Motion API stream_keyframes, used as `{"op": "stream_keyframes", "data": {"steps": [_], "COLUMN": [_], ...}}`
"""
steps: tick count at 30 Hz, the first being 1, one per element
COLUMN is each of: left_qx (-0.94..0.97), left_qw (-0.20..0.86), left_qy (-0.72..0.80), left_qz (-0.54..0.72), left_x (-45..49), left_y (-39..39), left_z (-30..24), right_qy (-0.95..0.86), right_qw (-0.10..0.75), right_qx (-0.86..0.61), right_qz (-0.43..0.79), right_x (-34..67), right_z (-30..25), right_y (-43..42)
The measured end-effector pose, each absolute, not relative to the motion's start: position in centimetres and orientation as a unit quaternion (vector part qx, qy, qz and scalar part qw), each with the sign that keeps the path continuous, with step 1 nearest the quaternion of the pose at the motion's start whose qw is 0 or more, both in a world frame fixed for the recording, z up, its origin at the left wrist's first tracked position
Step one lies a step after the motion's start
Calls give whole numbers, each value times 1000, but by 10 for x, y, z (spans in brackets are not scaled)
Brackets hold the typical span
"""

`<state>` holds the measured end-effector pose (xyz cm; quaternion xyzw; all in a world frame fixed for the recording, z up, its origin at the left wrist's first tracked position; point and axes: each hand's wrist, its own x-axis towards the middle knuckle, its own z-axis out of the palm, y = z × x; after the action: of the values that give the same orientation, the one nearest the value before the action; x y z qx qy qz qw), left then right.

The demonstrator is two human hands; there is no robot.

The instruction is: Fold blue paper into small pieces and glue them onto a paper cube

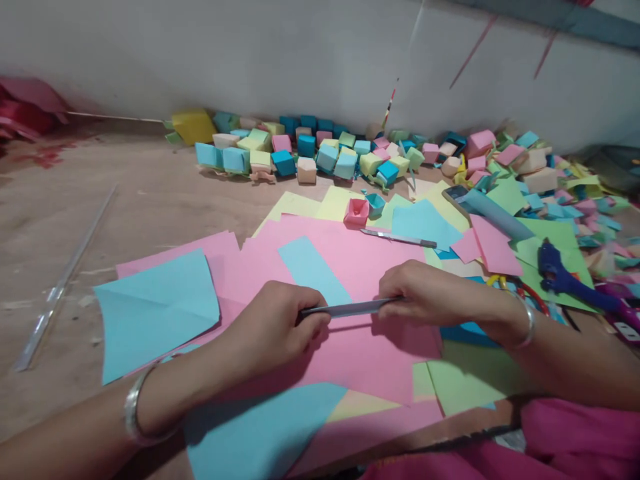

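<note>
My left hand (295, 317) and my right hand (413, 293) pinch the two ends of a narrow blue-grey paper strip (353, 309). The strip is held level, seen almost edge-on, and casts a shadow on the pink paper sheets (350, 363) below; whether it is folded I cannot tell. Just beyond it a flat light-blue paper strip (313, 267) lies on the pink. A craft knife (400, 239) rests farther back, beside a small open pink paper box (357, 211) and a blue one (375, 205). Left of my left hand lies a creased blue sheet (157, 310).
Several folded paper cubes (307, 170) line the wall. A clear ruler (65, 280) lies at left on the wooden table (150, 207). At right are a purple glue gun (575, 283), scissors (533, 297), a phone (454, 195) and heaped paper pieces. Another blue sheet (260, 433) lies in front.
</note>
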<state>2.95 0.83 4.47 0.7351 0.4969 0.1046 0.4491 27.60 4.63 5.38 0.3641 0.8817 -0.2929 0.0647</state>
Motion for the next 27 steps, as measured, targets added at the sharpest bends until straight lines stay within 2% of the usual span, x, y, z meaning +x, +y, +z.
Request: {"op": "stream_keyframes", "data": {"steps": [5,11,21,24,27], "left_qx": [660,739,597,566,542], "left_qw": [554,491,616,648,669], "left_qy": [506,460,511,499,490], "left_qz": [40,37,66,106,136], "left_x": [20,19,6,0,0], "left_y": [17,19,32,38,38], "left_z": [43,45,47,45,41], "right_qy": [851,785,797,793,764], "right_qw": [46,62,14,-95,-297], "right_qx": [375,379,423,477,515], "right_qz": [-365,-487,-430,-367,-251], "right_x": [282,274,287,295,297], "right_z": [52,45,48,59,74], "right_y": [48,41,54,53,42]}}
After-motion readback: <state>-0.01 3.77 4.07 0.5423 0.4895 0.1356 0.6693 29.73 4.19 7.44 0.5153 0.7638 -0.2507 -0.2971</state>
